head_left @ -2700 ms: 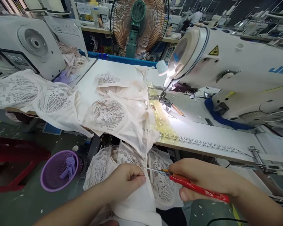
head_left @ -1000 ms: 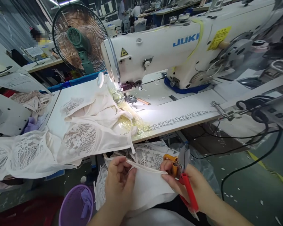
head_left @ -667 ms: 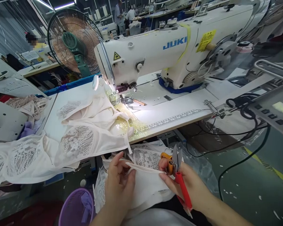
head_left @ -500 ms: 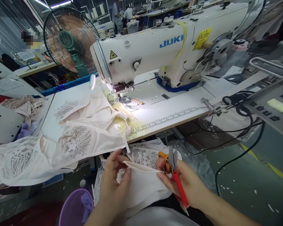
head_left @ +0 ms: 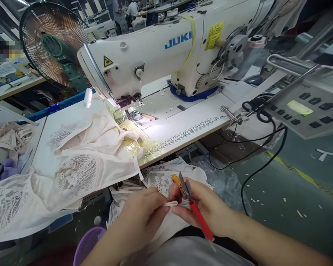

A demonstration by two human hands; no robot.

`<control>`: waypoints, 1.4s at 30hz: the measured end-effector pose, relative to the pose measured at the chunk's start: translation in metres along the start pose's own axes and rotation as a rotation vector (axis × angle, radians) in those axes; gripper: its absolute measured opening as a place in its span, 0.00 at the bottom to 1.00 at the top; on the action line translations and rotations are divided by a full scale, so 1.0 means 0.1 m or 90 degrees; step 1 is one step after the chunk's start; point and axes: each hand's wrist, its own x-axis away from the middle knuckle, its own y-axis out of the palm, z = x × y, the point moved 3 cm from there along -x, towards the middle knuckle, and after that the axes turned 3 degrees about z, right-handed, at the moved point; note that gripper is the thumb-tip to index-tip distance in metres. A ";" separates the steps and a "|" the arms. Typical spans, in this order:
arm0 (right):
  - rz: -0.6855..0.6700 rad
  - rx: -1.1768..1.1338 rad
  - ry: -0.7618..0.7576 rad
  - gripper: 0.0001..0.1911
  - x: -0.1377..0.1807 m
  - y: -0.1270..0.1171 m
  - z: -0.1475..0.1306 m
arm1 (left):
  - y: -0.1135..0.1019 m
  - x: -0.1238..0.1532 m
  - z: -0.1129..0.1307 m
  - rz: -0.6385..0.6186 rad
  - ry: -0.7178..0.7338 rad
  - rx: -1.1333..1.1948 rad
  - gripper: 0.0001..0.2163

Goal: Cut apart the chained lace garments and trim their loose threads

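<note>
In my lap lies a white lace bra piece [head_left: 166,227], much of it under my hands. My left hand [head_left: 143,212] is closed, pinching a folded edge of the white fabric [head_left: 170,203] between thumb and fingers. Close beside it, my right hand [head_left: 213,208] is wrapped round a pair of scissors [head_left: 202,221] with red and orange grips, the grey blades angled up. The right thumb and a fingertip come near the fold's end; whether they touch it I cannot tell.
A white sewing machine [head_left: 147,55] stands on the table with its lamp lit. Several lace bras [head_left: 80,173] hang over the table's left front edge. A control panel [head_left: 308,107] juts in at right, its cables drooping. A purple basket [head_left: 86,240] stands below left.
My left hand has moved right along the fabric edge to beside my right hand, and the edge now shows as a short fold. The view has shifted right.
</note>
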 end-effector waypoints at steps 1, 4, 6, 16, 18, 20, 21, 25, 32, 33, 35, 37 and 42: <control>-0.002 -0.028 0.003 0.10 0.00 0.01 0.01 | -0.01 0.01 -0.04 0.003 -0.033 0.050 0.10; -0.001 -0.057 0.019 0.12 -0.01 0.06 0.05 | -0.03 0.04 -0.15 0.025 -0.113 0.198 0.09; 0.011 -0.043 0.024 0.11 -0.01 0.09 0.08 | -0.03 0.05 -0.20 0.037 -0.141 0.297 0.09; 0.019 -0.132 0.055 0.09 0.00 0.16 0.13 | 0.09 0.14 -0.35 0.176 -0.290 0.588 0.11; 0.011 -0.179 0.049 0.09 0.01 0.18 0.13 | 0.10 0.15 -0.33 0.198 -0.289 0.591 0.10; 0.006 -0.225 0.050 0.10 0.03 0.20 0.13 | 0.11 0.16 -0.31 0.216 -0.284 0.592 0.10; 0.001 -0.248 0.055 0.10 0.03 0.21 0.12 | 0.11 0.17 -0.29 0.224 -0.284 0.592 0.10; -0.017 -0.281 0.069 0.10 0.05 0.23 0.07 | 0.11 0.20 -0.26 0.246 -0.285 0.572 0.10; 0.002 -0.189 0.060 0.05 0.03 0.22 0.04 | 0.16 0.22 -0.27 0.289 -0.278 0.570 0.09; -0.001 -0.194 0.068 0.06 0.03 0.22 0.05 | 0.19 0.22 -0.28 0.281 -0.291 0.581 0.10; -0.025 -0.215 0.104 0.08 0.04 0.24 0.07 | 0.26 0.21 -0.32 0.264 -0.318 0.604 0.11; -0.063 -0.223 0.149 0.10 0.06 0.22 0.11 | 0.33 0.21 -0.34 0.253 -0.334 0.625 0.13; -0.190 -0.088 0.114 0.18 0.12 -0.02 0.16 | 0.45 0.19 -0.33 0.203 -0.387 0.667 0.15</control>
